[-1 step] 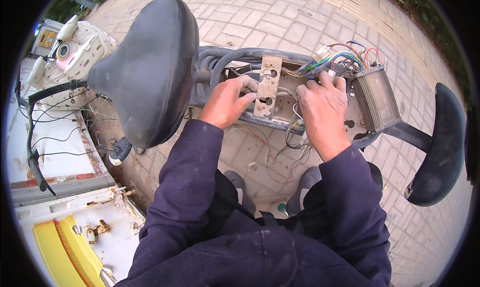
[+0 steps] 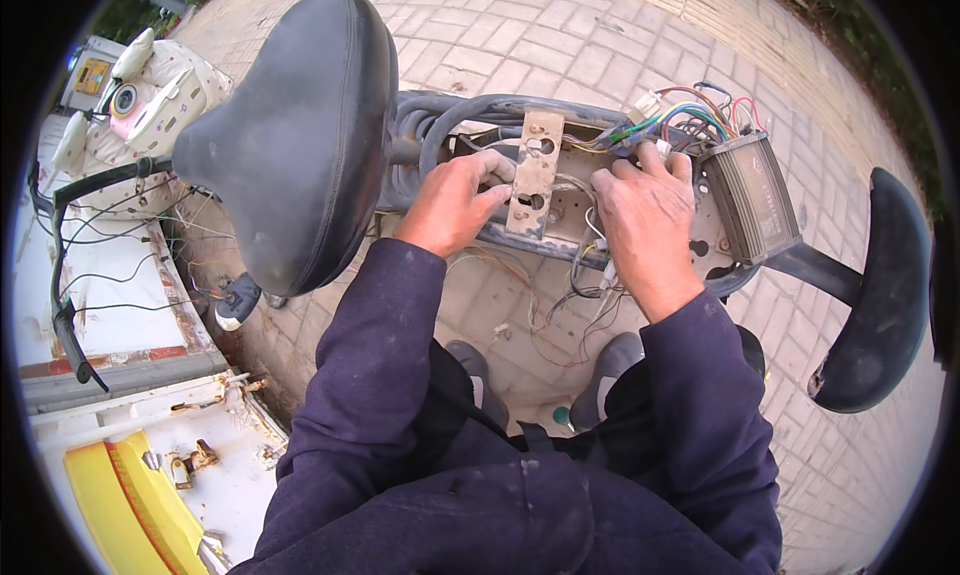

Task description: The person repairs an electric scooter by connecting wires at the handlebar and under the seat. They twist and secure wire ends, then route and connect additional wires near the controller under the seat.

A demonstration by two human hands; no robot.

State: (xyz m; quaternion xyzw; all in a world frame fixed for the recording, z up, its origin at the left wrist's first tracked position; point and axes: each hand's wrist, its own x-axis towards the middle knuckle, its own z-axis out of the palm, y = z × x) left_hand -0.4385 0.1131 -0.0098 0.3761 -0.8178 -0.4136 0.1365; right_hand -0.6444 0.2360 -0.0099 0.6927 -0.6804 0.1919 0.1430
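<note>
A dark metal vehicle frame (image 2: 590,243) lies across in front of me, with an open wiring bay. My left hand (image 2: 458,203) is closed, thumb and fingers pinched at the left side of a beige metal bracket (image 2: 535,173). A pale cable (image 2: 574,182) passes under that bracket between my hands. My right hand (image 2: 648,213) is closed on it, knuckles up, beside the grey finned controller box (image 2: 755,203). Both sets of fingertips are partly hidden. Coloured wires (image 2: 700,117) and a white connector (image 2: 647,105) lie just beyond my right fingers.
A large black saddle (image 2: 300,135) rises at left, and a smaller curved black pad (image 2: 880,295) stands at right. Loose wires (image 2: 540,325) hang toward the brick paving (image 2: 520,35). Further left are a black handlebar (image 2: 65,225), a patterned cover (image 2: 180,85) and white panels (image 2: 110,310).
</note>
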